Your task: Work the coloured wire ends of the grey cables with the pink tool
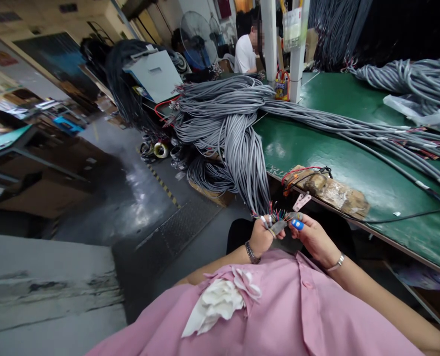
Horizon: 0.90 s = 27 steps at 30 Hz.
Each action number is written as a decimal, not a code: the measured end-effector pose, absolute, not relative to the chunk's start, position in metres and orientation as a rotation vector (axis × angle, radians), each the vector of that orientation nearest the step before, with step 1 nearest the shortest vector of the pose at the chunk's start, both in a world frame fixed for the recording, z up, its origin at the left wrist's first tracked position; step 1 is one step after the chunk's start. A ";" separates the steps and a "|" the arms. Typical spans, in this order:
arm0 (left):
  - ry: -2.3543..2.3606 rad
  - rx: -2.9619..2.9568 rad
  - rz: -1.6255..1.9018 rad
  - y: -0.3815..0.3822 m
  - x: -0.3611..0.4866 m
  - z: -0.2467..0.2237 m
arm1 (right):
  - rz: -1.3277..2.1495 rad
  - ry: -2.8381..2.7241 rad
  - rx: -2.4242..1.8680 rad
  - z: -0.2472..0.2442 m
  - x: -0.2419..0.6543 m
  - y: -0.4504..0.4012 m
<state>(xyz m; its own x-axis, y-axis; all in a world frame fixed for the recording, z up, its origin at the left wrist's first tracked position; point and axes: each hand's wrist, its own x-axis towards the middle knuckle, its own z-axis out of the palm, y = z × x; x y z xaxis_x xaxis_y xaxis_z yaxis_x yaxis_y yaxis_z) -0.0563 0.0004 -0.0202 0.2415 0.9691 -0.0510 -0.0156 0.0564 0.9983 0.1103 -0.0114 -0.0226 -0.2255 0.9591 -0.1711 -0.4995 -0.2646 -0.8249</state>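
Note:
My left hand (263,236) is closed around the end of a grey cable, with thin coloured wires (279,213) fanning out above the fingers. Grey finger covers sit on some of its fingertips. Close beside it, my right hand (314,238) pinches at those wires; a blue cover with pale spots is on one digit. Which single wire it grips is too small to tell. Behind both hands, a thick bundle of grey cables (242,153) hangs over the table edge, its ends reaching down to my left hand.
The green table (290,143) carries long grey cables (353,126) and a taped wooden block (338,194) with a pink clip (302,201) at its edge. A white post (270,44) stands on it. Beyond are a grey box (155,74), a fan (198,39) and a seated person (245,53).

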 end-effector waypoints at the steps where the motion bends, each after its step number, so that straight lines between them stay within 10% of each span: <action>1: 1.024 1.262 0.986 0.000 -0.055 -0.020 | 1.680 -0.801 -0.873 -0.022 0.109 -0.011; 17: 0.910 0.862 1.293 -0.002 -0.094 -0.022 | 1.295 -1.176 -1.555 -0.100 0.203 -0.007; 27: 0.923 1.372 0.751 -0.017 -0.081 -0.023 | 1.050 -1.798 -1.289 -0.022 0.147 -0.031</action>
